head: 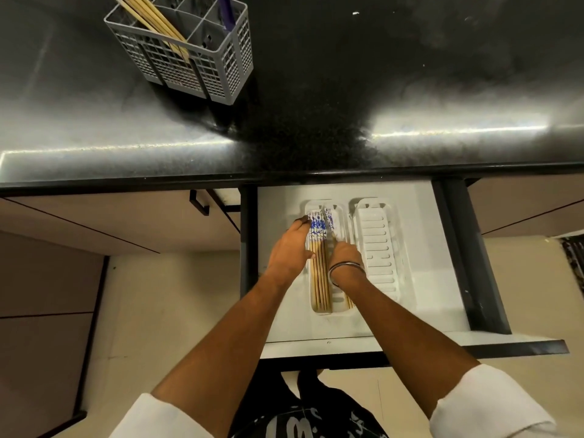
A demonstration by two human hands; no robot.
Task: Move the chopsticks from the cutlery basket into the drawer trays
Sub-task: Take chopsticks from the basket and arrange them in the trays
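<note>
Several wooden chopsticks with blue-and-white patterned ends [319, 267] lie lengthwise in the left white tray [316, 311] of the open drawer. My left hand [290, 251] rests flat along their left side, fingertips at the patterned ends. My right hand [344, 257], with a metal bangle at the wrist, pinches one more chopstick [330, 221] lying on the tray's right side. The right white tray [377, 248] shows only its ribbed floor. On the counter at the back left stands the grey cutlery basket [189, 55] with several plain wooden chopsticks [148, 17] leaning in it.
A purple-handled utensil [227, 12] stands in the basket's right compartment. The dark glossy counter [347, 90] overhangs the drawer [278, 311], whose dark front edge is near my body. A closed cabinet with a black handle [199, 202] sits to the left.
</note>
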